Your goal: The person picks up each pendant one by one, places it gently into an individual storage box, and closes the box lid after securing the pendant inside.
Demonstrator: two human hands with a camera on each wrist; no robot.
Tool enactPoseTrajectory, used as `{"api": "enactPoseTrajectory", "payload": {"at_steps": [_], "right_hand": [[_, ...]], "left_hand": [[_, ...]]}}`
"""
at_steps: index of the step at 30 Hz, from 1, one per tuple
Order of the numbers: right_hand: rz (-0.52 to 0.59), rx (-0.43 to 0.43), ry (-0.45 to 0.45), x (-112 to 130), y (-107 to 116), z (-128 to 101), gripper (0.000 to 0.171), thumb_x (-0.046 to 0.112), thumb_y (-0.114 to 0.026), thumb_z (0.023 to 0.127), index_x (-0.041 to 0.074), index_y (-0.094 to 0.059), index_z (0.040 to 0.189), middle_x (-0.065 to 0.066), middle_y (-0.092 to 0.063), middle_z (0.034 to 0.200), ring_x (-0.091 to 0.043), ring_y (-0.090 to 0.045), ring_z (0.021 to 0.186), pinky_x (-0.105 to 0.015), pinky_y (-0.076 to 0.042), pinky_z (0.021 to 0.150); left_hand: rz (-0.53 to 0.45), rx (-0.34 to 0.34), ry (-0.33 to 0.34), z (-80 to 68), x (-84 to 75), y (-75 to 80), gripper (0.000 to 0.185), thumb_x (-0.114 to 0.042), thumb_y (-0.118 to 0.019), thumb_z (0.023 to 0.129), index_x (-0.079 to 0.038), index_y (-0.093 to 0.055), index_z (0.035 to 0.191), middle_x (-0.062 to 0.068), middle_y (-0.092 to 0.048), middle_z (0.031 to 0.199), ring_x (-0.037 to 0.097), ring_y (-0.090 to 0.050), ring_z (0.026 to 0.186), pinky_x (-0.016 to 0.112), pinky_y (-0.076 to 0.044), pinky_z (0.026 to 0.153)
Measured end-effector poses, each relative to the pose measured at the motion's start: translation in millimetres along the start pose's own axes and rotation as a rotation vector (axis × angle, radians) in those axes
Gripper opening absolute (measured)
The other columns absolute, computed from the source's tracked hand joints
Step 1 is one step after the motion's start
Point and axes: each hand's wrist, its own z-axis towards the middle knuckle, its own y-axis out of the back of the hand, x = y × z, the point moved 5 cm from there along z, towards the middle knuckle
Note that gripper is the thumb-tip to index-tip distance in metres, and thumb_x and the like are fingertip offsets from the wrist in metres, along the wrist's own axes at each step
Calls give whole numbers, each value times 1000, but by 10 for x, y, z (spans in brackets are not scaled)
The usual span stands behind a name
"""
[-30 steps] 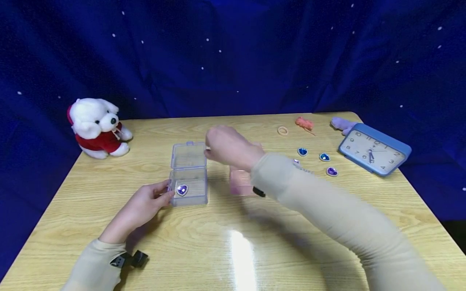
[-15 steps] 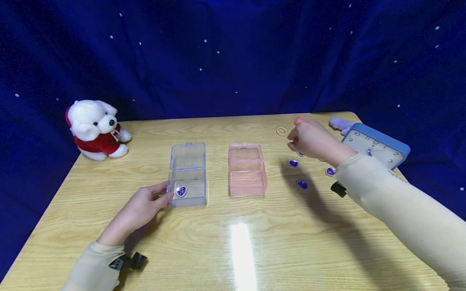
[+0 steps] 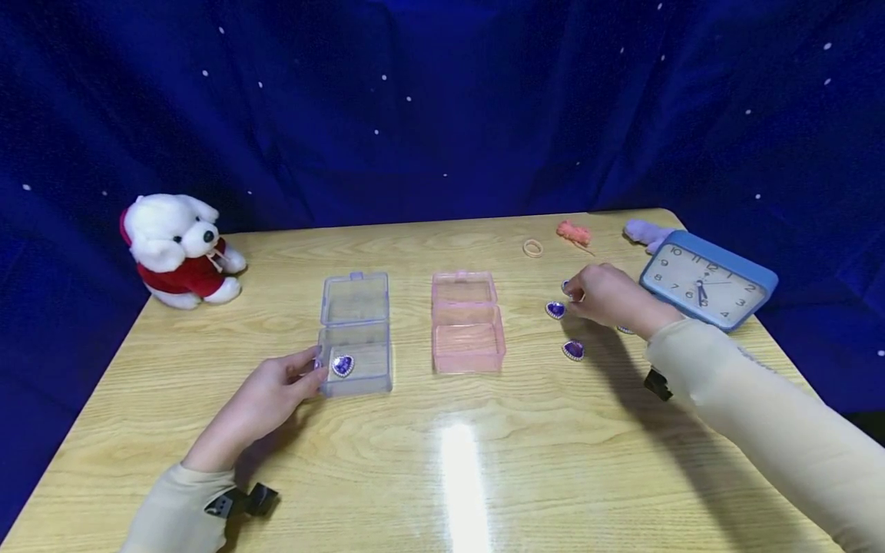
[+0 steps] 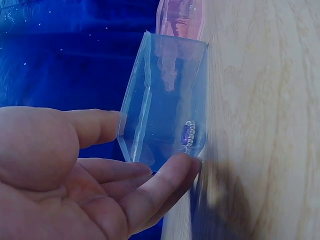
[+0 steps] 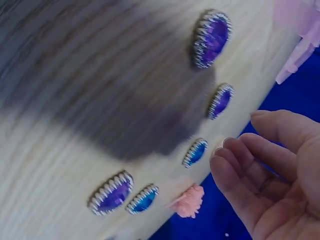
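Note:
My left hand (image 3: 270, 399) holds the left side of a clear bluish plastic box (image 3: 359, 383), its lid lying back. A purple heart gem (image 3: 343, 365) with a pearly rim lies inside. In the left wrist view, thumb and fingers grip the end of that box. My right hand (image 3: 611, 297) hovers over the gems at right, fingers loosely bent around nothing. Near its fingertips are a purple gem (image 3: 555, 309) and a partly covered blue gem (image 5: 195, 152). Another purple gem (image 3: 573, 350) lies nearer the front. The right wrist view also shows a third purple gem (image 5: 111, 193) beside a second blue gem (image 5: 143, 199).
A pink lidded box (image 3: 470, 362) stands open mid-table. Behind the gems lie a beige ring (image 3: 532, 248) and a coral-coloured figure (image 3: 574, 232). A blue clock (image 3: 708, 284) and a lilac toy (image 3: 647, 233) sit right; a white plush dog (image 3: 183, 246) sits left.
My right hand has moved from above the clear box to the gems at right, first higher, now lower over them. The left hand keeps its hold on the box.

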Motion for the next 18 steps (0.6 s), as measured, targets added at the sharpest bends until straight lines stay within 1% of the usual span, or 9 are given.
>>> {"api": "enactPoseTrajectory", "payload": {"at_steps": [2, 3, 6, 9, 11, 13, 15, 16, 18], "right_hand": [[-1, 6, 9, -14, -52, 13, 29, 3, -73, 82, 12, -53, 62, 5, -54, 65, -14, -43, 57, -34, -37, 58], [8, 11, 0, -28, -77, 21, 28, 3, -72, 82, 13, -55, 63, 5, -56, 67, -14, -43, 58, -34, -38, 58], [22, 31, -26, -53, -138, 43, 12, 5, -73, 83, 7, -68, 73, 2, -63, 75, -14, -49, 62, -37, -44, 64], [30, 51, -39, -64, -191, 68, 5, 6, -75, 84, 2, -74, 84, -1, -65, 77, -16, -52, 65, -39, -46, 68], [32, 56, -24, -52, -215, 85, 8, 7, -75, 85, 2, -72, 80, 0, -61, 71, -15, -50, 63, -37, -44, 64], [31, 57, -1, -38, -236, 101, 18, 8, -76, 85, 7, -65, 70, 3, -53, 63, -15, -44, 58, -35, -38, 59], [30, 53, 24, -24, -250, 113, 28, 8, -76, 84, 11, -57, 64, 5, -46, 59, -13, -40, 56, -32, -33, 57], [30, 55, 36, -20, -259, 119, 32, 7, -75, 84, 13, -53, 62, 5, -43, 58, -13, -38, 55, -32, -30, 56], [30, 55, 49, -13, -274, 129, 32, 6, -75, 84, 15, -53, 62, 6, -43, 57, -13, -38, 55, -31, -30, 56]], "left_hand": [[3, 3, 4, -1, 3, 0, 57, -24, -53, 104, 7, -37, 148, 18, -70, 114, 24, -67, 99, 42, -51, 85], [4, 4, 8, -1, 5, -1, 57, -25, -53, 104, 6, -36, 149, 17, -70, 114, 24, -67, 100, 41, -51, 84], [7, 8, 20, -5, 7, -3, 58, -27, -53, 105, 5, -36, 150, 16, -70, 115, 23, -66, 101, 42, -51, 86], [2, 10, 28, -9, 14, -7, 59, -28, -53, 105, 4, -36, 150, 16, -69, 116, 23, -66, 101, 43, -50, 87], [-1, 8, 25, -10, 17, -9, 58, -28, -53, 104, 5, -36, 150, 16, -69, 116, 24, -67, 101, 43, -51, 87], [-5, 4, 18, -9, 20, -10, 58, -27, -53, 104, 5, -36, 149, 17, -69, 115, 24, -67, 100, 41, -51, 85], [-6, 1, 10, -7, 22, -10, 58, -26, -53, 104, 6, -36, 149, 17, -70, 115, 24, -67, 99, 39, -51, 83], [-6, -1, 7, -5, 23, -11, 58, -26, -53, 104, 6, -36, 149, 18, -70, 114, 24, -68, 99, 38, -52, 82], [-8, -3, 1, -2, 27, -12, 57, -25, -54, 104, 7, -36, 149, 18, -70, 114, 24, -68, 98, 37, -52, 80]]}}
